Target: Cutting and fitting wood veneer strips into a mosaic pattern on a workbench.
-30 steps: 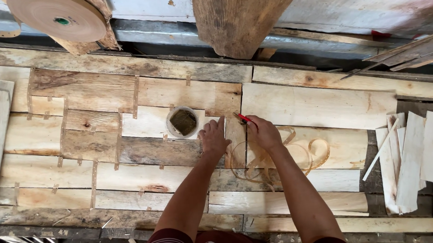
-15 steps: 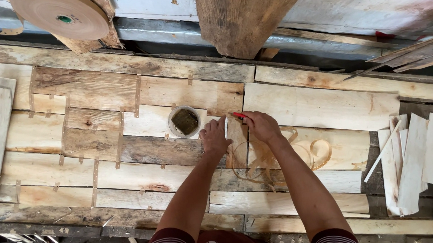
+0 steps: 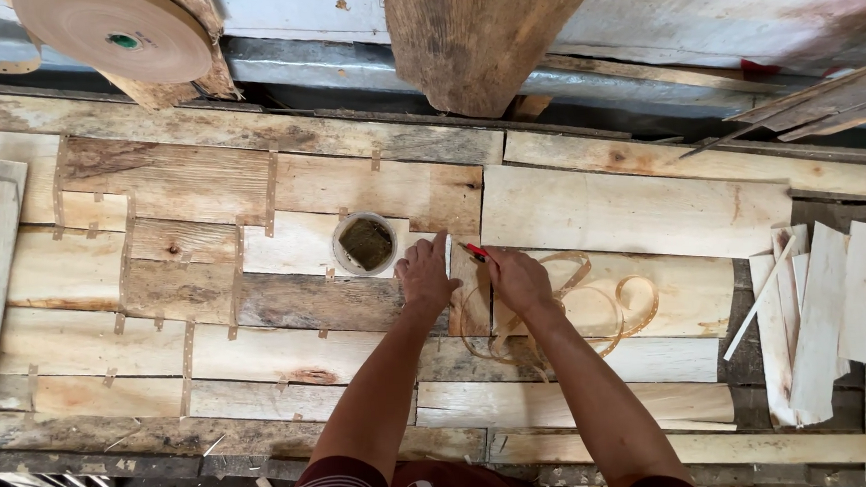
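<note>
2 hands on pale veneer sheet [image 3: 601,213], left hand [image 3: 425,274] fingers flat, right hand [image 3: 517,278] fingers pinching red-handled cutter [image 3: 476,252]

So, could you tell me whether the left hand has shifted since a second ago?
No: the left hand still presses the veneer just right of the small round cup, same spacing as before.

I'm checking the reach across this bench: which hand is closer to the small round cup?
Left. The left hand lies just right of the round cup; the right hand is farther right.
</note>
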